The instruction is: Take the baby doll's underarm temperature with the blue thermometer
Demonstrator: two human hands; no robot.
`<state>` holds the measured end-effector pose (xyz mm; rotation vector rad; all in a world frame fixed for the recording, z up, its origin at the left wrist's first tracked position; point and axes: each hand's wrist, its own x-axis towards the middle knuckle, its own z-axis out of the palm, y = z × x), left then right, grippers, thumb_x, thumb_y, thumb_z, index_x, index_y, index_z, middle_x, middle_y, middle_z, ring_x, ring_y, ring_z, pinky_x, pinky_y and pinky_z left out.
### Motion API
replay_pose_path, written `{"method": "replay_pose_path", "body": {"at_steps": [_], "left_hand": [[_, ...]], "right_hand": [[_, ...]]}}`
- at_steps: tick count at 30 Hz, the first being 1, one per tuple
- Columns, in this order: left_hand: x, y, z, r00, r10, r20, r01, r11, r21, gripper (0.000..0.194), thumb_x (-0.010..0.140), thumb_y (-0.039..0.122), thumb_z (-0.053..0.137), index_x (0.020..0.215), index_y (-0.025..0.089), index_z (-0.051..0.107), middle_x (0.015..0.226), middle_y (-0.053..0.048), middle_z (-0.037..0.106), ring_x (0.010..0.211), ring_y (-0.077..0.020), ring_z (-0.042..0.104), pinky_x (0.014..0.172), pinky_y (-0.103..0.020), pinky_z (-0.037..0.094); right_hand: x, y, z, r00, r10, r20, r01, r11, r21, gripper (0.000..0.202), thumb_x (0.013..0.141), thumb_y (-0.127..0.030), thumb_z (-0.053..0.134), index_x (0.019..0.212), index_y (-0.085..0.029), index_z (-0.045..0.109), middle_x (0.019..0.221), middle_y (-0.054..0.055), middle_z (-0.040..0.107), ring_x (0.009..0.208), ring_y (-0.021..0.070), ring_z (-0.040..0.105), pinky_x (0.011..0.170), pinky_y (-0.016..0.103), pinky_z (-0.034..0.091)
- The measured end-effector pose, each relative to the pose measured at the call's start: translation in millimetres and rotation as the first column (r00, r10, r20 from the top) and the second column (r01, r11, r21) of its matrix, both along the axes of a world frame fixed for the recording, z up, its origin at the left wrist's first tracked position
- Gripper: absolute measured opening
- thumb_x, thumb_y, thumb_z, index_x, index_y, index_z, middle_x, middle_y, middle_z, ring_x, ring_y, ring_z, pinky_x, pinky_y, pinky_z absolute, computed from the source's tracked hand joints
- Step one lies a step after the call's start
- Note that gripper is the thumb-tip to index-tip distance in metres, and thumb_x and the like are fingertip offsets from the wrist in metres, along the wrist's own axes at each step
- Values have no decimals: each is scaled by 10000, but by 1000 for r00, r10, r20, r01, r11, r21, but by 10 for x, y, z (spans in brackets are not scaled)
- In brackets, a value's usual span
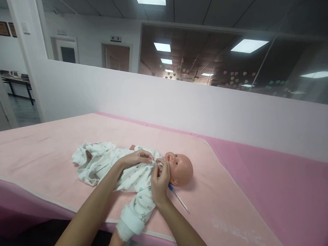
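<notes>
Doll [182, 170] on its back, stretched crosswise beneath both hands, its neckline right at the grip.

Its long axis runs left to right – crown pointing right, face mostly up, the hem of its white printed clothes [136, 179] trailing off well to the left of the grip. The left hand [139, 157] lies across the chest and the right hand [160, 177] stands just beside the chin; their fingertips nearly meet, narrowed on a small bit of the clothes at the collar – whether a fastener is there I cannot tell. From below the grip one sleeve [136, 213] reaches toward the person, over the near edge of the pink table cover [224, 203]. A pen [179, 199] lies just right of the right wrist, blue end toward the doll's neck.
</notes>
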<state>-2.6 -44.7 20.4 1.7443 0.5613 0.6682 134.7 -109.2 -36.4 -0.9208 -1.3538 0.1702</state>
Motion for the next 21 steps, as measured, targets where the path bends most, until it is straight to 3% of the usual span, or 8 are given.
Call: {"method": "replay_pose_path", "body": {"at_steps": [10, 18, 21], "left_hand": [[37, -2, 28, 993, 51, -111, -47, 998, 36, 200, 713, 326, 627, 747, 132, 663, 719, -20, 636, 748, -158, 559, 726, -244, 412], [54, 23, 2, 988, 97, -120, -85, 991, 103, 162, 720, 253, 587, 815, 140, 654, 679, 5, 601, 666, -128, 528, 647, -219, 392], [50, 10, 23, 989, 86, -120, -75, 993, 96, 162, 717, 222, 573, 827, 149, 665, 736, -6, 634, 725, -144, 552, 691, -228, 403]], "right_hand": [[-23, -11, 16, 999, 3, 38, -3, 1000, 14, 114, 809, -175, 463, 914, -185, 508, 865, 38, 517, 596, 100, 480, 588, 255, 450], [-29, -9, 20, 998, 18, 54, -17, 1000, -18, 127, 812, -167, 457, 915, -182, 529, 876, 39, 523, 586, 93, 478, 574, 242, 446], [-31, -15, 31, 998, 31, 48, -29, 999, -40, 118, 827, -183, 450, 909, -183, 535, 885, 41, 524, 600, 95, 486, 573, 241, 444]]}}
